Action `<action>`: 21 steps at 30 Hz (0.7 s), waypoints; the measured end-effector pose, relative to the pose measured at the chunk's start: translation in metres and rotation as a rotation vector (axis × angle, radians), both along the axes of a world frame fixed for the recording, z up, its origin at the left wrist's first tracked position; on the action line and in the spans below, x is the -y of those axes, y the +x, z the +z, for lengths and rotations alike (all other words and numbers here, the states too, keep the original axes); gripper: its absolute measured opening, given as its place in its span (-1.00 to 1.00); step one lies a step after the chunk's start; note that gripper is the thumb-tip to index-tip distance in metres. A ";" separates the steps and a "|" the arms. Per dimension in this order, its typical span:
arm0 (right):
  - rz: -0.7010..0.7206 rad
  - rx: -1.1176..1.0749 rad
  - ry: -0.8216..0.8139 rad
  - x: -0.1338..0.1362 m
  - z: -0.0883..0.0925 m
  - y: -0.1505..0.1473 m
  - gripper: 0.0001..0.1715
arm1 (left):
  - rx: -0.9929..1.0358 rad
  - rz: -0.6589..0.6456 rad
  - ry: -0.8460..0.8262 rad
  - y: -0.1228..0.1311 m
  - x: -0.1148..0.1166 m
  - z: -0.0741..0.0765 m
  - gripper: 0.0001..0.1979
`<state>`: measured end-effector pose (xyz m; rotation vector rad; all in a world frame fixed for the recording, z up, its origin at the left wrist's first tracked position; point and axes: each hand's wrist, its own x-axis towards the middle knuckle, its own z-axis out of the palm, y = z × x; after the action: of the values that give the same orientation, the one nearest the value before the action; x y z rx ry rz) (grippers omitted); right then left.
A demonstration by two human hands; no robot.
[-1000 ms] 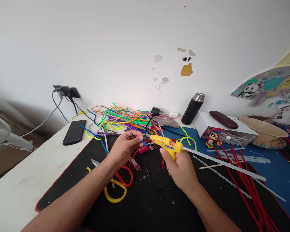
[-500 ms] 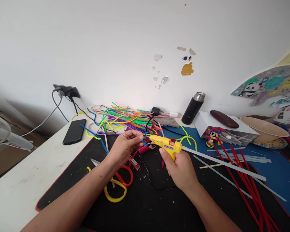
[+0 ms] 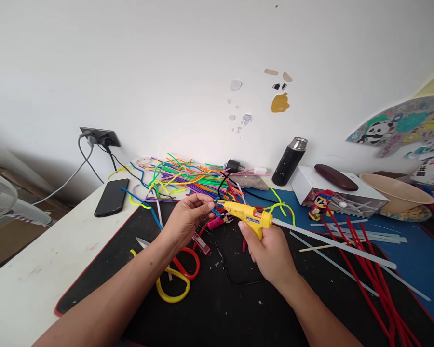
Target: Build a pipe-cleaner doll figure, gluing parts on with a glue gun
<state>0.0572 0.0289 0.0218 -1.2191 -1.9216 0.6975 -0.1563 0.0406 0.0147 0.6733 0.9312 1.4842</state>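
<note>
My right hand (image 3: 269,253) grips the handle of a yellow glue gun (image 3: 248,216) with a clear glue stick (image 3: 332,245) trailing out behind it. The gun's nozzle points left at a small twisted blue and red pipe-cleaner piece (image 3: 217,208). My left hand (image 3: 186,219) pinches that piece between its fingertips, just above the black mat (image 3: 217,308). Both hands hover over the middle of the mat.
A heap of coloured pipe cleaners (image 3: 183,180) lies behind the hands. Red-and-yellow scissors (image 3: 175,274) lie under my left wrist. A phone (image 3: 111,196), a black flask (image 3: 288,161), a white box (image 3: 338,193), red pipe cleaners (image 3: 369,274) and a fan (image 3: 3,200) surround the mat.
</note>
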 end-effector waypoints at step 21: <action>0.083 0.041 -0.006 0.002 -0.004 -0.002 -0.46 | -0.255 0.088 0.195 -0.002 -0.003 -0.006 -0.75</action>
<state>0.0548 0.0270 0.0175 -1.1709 -2.0146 0.7270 -0.1585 0.0436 0.0090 0.9929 1.0279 1.6063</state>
